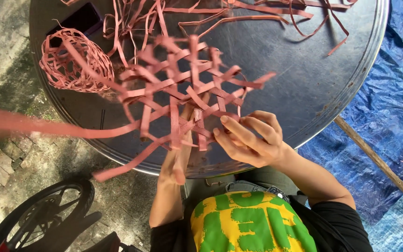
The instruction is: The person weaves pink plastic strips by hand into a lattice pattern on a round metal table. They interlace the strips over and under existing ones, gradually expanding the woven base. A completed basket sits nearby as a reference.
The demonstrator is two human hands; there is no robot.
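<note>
A: Nearest item?
B: Left hand (pixel 176 161) and right hand (pixel 250 137), both pinching a half-woven open lattice of pink flat strips (pixel 187 93), held over a round dark metal table (pixel 304 84).
A: Step?
B: Mid-weave, seemingly; next strip needs threading (loose ends splay).
A: Beyond?
B: Small finished pink woven basket (pixel 73 60); loose pink strips (pixel 257 14).

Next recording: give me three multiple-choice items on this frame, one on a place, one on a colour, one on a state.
1. Where does the small finished woven piece lie?
A. on the round metal table
B. on the blue tarp
C. on the wheel

2. What colour are the strips?
A. green
B. reddish pink
C. white

3. What do the hands hold?
A. a closed box
B. nothing
C. an open lattice with loose ends

Answers: 1 A, it sits at the table's left edge. 2 B, all strips are that colour. 3 C, the left hand and right hand grip its near edge.
</note>
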